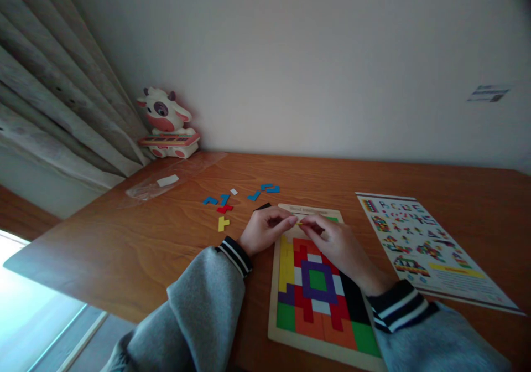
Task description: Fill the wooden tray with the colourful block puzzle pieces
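Observation:
A wooden puzzle board [271, 316] lies in front of me, partly filled with red, purple, white, green, orange, yellow and black pieces. Over its far part my left hand [265, 229] and my right hand [332, 242] meet at the fingertips, both closed in a pinch. Between them shows a bit of a small yellow puzzle piece [299, 223], mostly covered by fingers. A black piece [263, 206] peeks out behind my left hand. My hands and right forearm hide part of the board.
Left of the board lie a loose yellow piece [223, 224], a red piece [224, 209], a white piece [234, 191] and several blue pieces [254, 196]. A printed sheet [415, 233] rests at right. Clear plastic wrapping [143, 190] and a cow toy [168, 123] are at back left.

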`<state>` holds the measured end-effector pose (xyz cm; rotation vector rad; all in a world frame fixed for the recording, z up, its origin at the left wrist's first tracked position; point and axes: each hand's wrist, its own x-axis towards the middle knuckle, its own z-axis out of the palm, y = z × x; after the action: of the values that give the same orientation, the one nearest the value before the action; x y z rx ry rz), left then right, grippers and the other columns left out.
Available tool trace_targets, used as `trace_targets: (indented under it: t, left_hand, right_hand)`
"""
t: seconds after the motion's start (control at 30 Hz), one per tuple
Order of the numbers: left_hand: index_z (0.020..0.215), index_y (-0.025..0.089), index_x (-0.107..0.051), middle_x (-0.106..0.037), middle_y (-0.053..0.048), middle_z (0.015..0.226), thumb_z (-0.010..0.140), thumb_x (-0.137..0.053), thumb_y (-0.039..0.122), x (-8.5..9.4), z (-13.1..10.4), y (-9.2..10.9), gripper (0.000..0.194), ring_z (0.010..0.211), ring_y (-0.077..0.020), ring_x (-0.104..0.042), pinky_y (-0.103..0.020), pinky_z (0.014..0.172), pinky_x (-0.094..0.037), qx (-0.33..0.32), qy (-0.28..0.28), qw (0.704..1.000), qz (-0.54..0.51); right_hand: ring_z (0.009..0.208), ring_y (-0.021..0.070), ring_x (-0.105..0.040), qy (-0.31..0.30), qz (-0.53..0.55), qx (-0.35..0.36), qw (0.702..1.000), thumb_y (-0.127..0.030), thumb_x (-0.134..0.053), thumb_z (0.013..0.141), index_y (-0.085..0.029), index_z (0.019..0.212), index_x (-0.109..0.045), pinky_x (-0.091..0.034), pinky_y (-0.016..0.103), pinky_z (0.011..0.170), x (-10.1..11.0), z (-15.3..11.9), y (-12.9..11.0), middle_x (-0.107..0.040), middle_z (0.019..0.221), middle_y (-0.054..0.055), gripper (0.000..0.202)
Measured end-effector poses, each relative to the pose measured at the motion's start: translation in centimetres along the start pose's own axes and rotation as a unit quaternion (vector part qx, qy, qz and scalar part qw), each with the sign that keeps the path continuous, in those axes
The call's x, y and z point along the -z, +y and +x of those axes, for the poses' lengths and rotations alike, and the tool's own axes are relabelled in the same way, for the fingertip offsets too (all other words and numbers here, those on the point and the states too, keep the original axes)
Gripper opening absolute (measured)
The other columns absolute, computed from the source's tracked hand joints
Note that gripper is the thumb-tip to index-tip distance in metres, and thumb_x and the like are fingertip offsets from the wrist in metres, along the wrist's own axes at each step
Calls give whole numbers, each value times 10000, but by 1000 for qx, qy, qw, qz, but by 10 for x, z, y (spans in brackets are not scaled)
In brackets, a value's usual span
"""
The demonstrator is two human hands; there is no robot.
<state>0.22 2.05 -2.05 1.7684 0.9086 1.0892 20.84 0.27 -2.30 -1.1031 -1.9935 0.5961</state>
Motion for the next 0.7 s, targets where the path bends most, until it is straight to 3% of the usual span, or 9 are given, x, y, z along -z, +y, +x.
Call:
trace_targets:
  t: [0.23,0.5,0.7]
  left_hand:
    - [1013,134,-718,-732,-91,971,854,-705,371,6,-2,-16,285,880,-178,-700,-284,814,-564,7,-28,1000,-2]
    - [946,163,-738,-738,-46,897,887,-649,239,8,-3,-11,131,794,-145,-679,-231,719,-529,-28,-9,989,147]
    - [955,187,-738,-726,-22,838,893,-627,226,11,-2,-9,133,706,-131,-618,-230,677,-483,-58,-31,967,245]
  right_hand:
    - [889,191,-720,5,13,36,999,-238,-628,889,-249,1040,-699,-587,349,824,-8,-2,5,-758,1012,34,168]
    - [938,210,-719,-3,-33,24,999,-205,-591,910,-259,1000,-725,-568,381,867,-10,-1,11,-770,1007,26,171]
    - [1005,233,-666,-14,-79,26,996,-224,-609,911,-240,1083,-684,-530,423,916,-15,-2,14,-718,1080,60,189]
